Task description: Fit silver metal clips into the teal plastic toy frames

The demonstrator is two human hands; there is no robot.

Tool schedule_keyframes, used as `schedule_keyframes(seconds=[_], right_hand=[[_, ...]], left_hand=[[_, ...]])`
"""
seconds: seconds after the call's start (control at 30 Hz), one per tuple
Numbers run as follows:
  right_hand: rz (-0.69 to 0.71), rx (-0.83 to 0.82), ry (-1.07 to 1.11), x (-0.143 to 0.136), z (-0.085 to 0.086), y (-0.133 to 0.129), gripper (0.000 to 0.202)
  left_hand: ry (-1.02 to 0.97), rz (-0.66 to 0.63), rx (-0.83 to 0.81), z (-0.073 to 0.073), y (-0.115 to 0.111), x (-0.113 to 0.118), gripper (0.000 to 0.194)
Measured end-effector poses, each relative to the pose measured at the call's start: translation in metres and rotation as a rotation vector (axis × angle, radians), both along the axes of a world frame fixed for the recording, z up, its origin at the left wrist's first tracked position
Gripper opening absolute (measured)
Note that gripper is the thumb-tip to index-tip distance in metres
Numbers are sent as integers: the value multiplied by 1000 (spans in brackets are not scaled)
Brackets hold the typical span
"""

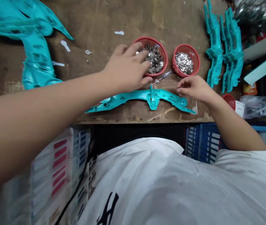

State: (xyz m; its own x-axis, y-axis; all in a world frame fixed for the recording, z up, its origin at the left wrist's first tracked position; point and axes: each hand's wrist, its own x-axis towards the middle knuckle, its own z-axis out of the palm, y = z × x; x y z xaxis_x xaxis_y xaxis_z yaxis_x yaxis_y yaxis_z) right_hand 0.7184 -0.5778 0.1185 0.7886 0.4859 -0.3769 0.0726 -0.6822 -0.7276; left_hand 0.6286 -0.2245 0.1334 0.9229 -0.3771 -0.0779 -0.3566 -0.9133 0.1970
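Worn brown wood makes up the bench top [95, 22], with larger teal mouldings [37, 53] at its far left and slim teal pieces [233, 54] standing side by side at the right. Close to the near edge, in front of the person, lies a long teal part [155, 101]. Its long axis runs left to right, roughly parallel to the edge; both ends bend back toward the person, the right one tapering to a point, and a small tab on its middle block points away.

Beyond it sit two red baskets: the larger basket [165, 59] holds a heap of small metal clips [156, 61], and the smaller basket [176, 67], to its right, holds brighter small metal pieces [184, 63]. A screwdriver [167, 74] lies near both, its handle slanting away to the right.

Palm down, the left hand [130, 68] reaches over the larger basket's left rim, fingers spread and slightly bent, with nothing visible in their hold. At the right end of the part, the right hand [195, 88] hovers with fingers curled and thumb near the forefinger; whether they pinch something small, I cannot tell.
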Motion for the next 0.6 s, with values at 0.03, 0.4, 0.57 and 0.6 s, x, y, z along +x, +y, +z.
schedule_keyframes(seconds=[0.03,0.4,0.57,0.6], right_hand=[[30,-15,47,1,-3,-3,25],[198,-193,-64,-13,-25,3,10],[251,-259,-272,-33,-6,20,9],[260,-284,-307,-38,-3,23,10]], left_hand=[[42,25,13,-5,7,3,70],[196,63,29,0,10,5,83],[121,-38,-16,19,-7,-10,80],[104,-66,-25,22,-10,-14,77]])
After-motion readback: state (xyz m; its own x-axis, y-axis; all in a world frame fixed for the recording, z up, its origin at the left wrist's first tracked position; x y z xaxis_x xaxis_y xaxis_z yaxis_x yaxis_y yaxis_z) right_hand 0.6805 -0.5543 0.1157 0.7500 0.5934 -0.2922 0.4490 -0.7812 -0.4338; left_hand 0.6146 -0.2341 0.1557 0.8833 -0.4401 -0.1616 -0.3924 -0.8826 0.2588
